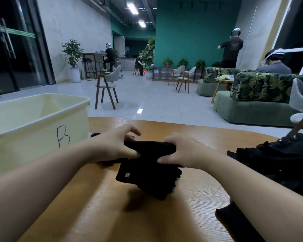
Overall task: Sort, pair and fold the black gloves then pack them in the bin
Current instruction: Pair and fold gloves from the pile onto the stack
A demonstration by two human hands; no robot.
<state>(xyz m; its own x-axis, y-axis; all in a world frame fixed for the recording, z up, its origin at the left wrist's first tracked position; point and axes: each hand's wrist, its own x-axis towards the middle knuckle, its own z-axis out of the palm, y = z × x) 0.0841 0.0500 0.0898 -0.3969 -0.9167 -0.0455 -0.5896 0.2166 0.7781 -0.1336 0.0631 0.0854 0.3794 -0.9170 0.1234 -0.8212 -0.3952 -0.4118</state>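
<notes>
A stray black glove (234, 217) lay nearest me at the right edge of the wooden table (103, 206). Above the tabletop I held the folded black gloves (147, 165) between both hands: my left hand (115, 145) pinched their left top corner, thumb underneath, and my right hand (180, 151) gripped the right top corner, fingers curled over the fold. The lower part hung free, its small white tag facing me. To my right sat the pile of unsorted gloves (278, 158). Beyond my left hand stood the cream bin (38, 126), marked B.
</notes>
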